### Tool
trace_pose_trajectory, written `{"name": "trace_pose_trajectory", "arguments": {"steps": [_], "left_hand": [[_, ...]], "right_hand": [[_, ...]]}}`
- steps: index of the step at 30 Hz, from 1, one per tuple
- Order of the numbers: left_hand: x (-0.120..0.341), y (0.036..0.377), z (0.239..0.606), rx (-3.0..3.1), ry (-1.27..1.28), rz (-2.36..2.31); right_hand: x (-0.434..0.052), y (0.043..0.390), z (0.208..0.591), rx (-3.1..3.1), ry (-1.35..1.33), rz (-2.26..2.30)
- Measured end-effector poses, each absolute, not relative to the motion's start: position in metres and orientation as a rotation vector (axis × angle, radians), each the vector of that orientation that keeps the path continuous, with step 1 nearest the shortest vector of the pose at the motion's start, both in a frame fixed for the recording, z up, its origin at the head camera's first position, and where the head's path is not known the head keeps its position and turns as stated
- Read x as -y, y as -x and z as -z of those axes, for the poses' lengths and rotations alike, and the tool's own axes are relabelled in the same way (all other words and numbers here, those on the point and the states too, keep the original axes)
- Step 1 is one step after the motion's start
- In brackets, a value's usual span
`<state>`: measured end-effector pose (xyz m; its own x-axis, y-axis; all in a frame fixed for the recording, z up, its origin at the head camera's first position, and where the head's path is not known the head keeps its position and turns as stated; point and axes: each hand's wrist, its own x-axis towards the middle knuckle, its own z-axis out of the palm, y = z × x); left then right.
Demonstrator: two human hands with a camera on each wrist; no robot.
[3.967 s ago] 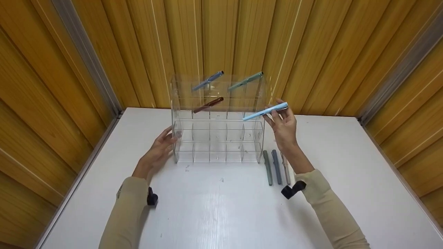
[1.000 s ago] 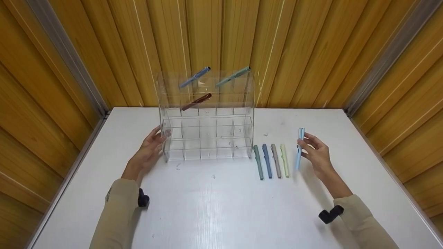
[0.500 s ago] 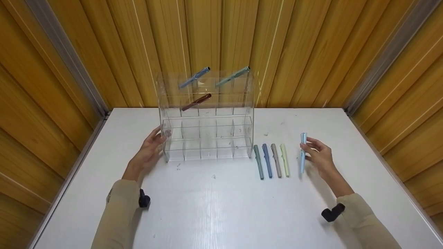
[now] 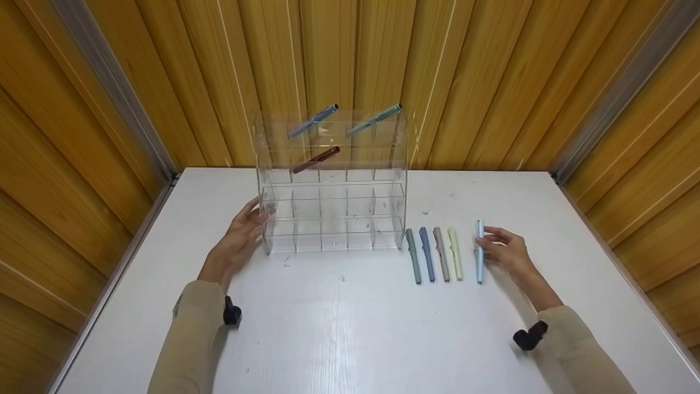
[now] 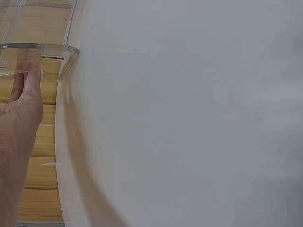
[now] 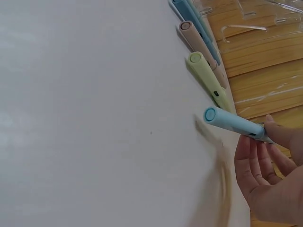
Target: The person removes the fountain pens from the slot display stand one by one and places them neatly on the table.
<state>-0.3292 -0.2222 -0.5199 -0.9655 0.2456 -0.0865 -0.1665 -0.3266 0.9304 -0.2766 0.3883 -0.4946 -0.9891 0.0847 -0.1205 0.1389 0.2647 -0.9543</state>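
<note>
The right hand (image 4: 506,253) pinches the light blue pen (image 4: 479,250) between thumb and fingertips (image 6: 255,153), holding it low over the table (image 4: 350,328), just right of the row of four pens (image 4: 433,254) and parallel to them. The left hand (image 4: 238,241) rests with straight fingers against the left side of the clear rack (image 4: 333,186), where three pens sit in upper slots. The step looks like laying the pen down beside the row; next it needs lowering flat, then release.

No legible text anywhere.
</note>
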Motion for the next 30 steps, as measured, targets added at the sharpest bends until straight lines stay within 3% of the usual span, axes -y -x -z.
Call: {"name": "trace_pose_trajectory", "arguments": {"steps": [30], "left_hand": [[0.219, 0.328, 0.514, -1.674, -0.04, -2.338]], "right_hand": [[-0.374, 0.292, 0.503, -2.783, -0.021, 1.364]]}}
